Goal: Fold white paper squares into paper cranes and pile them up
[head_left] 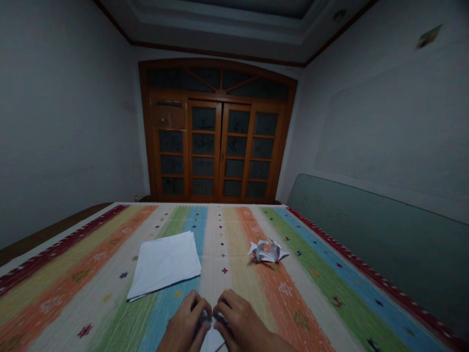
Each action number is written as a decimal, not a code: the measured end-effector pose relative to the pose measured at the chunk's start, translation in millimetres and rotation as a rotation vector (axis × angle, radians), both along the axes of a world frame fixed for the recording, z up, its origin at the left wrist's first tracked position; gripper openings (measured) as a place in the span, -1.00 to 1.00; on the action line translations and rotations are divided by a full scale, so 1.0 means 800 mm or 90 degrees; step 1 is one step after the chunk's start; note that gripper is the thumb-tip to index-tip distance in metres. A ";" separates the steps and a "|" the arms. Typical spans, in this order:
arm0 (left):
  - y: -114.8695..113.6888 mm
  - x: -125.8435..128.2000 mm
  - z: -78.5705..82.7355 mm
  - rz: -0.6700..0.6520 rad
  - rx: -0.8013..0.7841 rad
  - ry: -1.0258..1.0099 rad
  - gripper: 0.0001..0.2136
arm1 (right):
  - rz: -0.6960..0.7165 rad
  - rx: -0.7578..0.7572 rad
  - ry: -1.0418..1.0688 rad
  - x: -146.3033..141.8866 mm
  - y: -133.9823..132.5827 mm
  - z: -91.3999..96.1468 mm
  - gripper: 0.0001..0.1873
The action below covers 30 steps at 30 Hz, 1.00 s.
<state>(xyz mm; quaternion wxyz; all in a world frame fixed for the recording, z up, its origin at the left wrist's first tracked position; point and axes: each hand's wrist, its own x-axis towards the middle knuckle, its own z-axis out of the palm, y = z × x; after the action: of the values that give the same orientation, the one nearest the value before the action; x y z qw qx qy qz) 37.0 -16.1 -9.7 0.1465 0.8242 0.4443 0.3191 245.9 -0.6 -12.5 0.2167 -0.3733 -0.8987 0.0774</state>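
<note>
striped woven cloth [330, 293] in a dim, grey-walled room, with wooden glazed doors [218, 146] at the far end.
left hand [185, 325] and right hand [240, 322] meet at the near edge, fingers pinched narrow on a small white paper piece [211, 338] between them; white sheets [164, 264] lie ahead left, folded paper figures [268, 252] ahead right.

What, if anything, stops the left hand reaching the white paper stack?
Probably yes, nothing: the paper stack lies just ahead-left of the left hand, bare striped cloth between. But that hand and the right hand pinch a small folded paper.
</note>
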 end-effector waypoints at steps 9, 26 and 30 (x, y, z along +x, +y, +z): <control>0.002 -0.007 -0.007 -0.023 0.068 -0.124 -0.71 | -0.038 0.006 0.103 0.009 0.002 -0.025 -0.53; 0.008 -0.022 0.006 -0.051 0.277 -0.080 -0.69 | 0.031 0.054 0.299 0.011 0.007 -0.010 -0.53; 0.009 -0.022 -0.001 -0.003 0.257 -0.032 -0.67 | 0.013 0.065 0.252 0.011 0.011 -0.021 -0.51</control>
<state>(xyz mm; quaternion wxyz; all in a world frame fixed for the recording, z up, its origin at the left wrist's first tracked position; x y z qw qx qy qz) 19.1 -8.7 -10.6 -0.0098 0.8298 0.3656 0.4216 254.8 8.0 -28.9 0.4069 -0.3302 -0.8452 0.1054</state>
